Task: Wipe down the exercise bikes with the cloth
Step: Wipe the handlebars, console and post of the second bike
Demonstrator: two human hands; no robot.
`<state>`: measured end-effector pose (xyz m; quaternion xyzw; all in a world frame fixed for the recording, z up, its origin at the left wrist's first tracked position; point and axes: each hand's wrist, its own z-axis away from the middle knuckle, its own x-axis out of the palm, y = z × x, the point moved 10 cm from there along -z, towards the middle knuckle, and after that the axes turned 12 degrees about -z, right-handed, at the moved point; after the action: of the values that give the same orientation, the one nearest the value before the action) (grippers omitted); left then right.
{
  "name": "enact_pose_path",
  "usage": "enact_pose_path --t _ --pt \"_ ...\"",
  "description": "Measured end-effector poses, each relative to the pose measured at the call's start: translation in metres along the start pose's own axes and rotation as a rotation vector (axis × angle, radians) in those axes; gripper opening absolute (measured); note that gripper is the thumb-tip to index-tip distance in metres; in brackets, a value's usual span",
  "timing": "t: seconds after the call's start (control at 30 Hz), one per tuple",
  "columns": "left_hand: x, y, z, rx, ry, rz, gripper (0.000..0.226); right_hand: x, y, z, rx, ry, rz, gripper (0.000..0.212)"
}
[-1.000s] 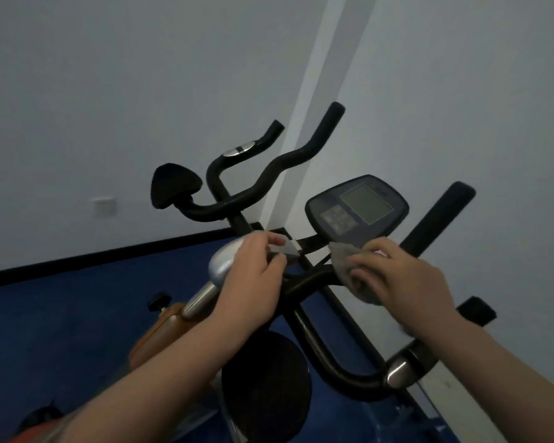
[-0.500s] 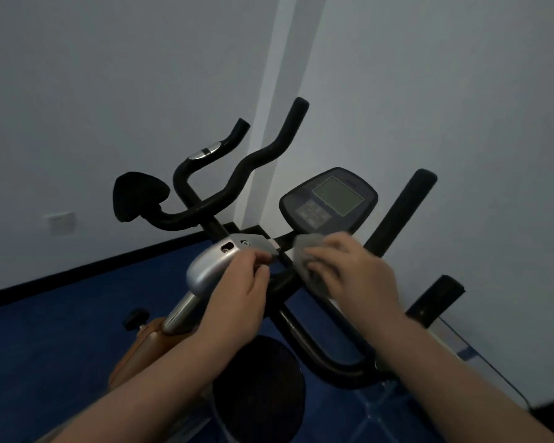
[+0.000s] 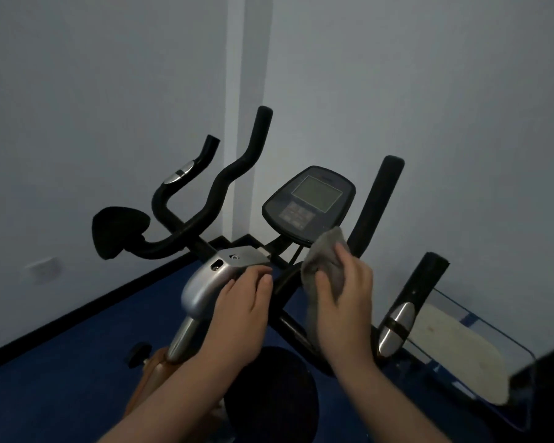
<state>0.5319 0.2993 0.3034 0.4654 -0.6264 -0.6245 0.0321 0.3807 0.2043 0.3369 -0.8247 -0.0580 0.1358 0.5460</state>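
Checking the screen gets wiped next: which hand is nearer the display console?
Right. The right hand, holding the cloth, is just below the console; the left hand rests lower left on the silver cover.

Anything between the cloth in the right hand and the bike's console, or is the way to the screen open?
Nothing visible blocks it. The right hand grips the grey cloth, whose top edge sits just below the console. The left hand rests on the silver stem housing, off to the side.

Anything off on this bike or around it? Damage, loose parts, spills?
Nothing stands out. The console and handlebars look intact; the right hand holds the cloth below the console, and the left hand rests on the silver housing.
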Motion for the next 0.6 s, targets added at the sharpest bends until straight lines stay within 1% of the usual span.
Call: enact_pose_path --t 0.07,0.17,0.2,0.27,0.3,0.37,0.43,0.53,0.57,0.6 --pt "0.002 -0.004 0.001 -0.029 -0.024 0.041 0.027 0.006 0.012 0.018 0.089 0.022 -0.05 0.051" --pt "0.004 -0.006 0.002 -0.025 -0.038 0.057 0.021 -0.002 0.03 0.022 0.245 0.026 -0.093 0.051" --pt "0.003 -0.005 0.002 -0.022 -0.037 0.062 0.02 -0.003 0.036 0.019 0.31 -0.028 -0.076 0.047" --pt "0.004 -0.004 0.0 -0.023 -0.035 0.077 0.018 0.01 0.048 0.019 0.456 -0.212 -0.017 0.036" --pt "0.004 -0.004 0.0 -0.022 -0.037 0.082 0.018 0.02 0.051 0.02 0.503 -0.277 0.006 0.03" --pt "0.004 -0.004 -0.001 -0.019 -0.042 0.098 0.018 0.033 0.047 0.018 0.497 -0.302 0.042 0.023" --pt "0.005 -0.005 -0.001 -0.017 -0.046 0.112 0.018 0.038 0.039 0.019 0.401 -0.324 0.18 0.022" --pt "0.004 -0.005 -0.002 -0.015 -0.042 0.111 0.018 0.038 0.031 0.023 0.283 -0.528 0.38 0.021" --pt "0.005 -0.005 -0.003 -0.015 -0.043 0.109 0.018 0.033 0.03 0.02 0.28 -0.558 0.406 0.019" --pt "0.005 -0.005 -0.003 -0.009 -0.043 0.096 0.019 0.026 0.028 0.012 0.286 -0.523 0.391 0.019"
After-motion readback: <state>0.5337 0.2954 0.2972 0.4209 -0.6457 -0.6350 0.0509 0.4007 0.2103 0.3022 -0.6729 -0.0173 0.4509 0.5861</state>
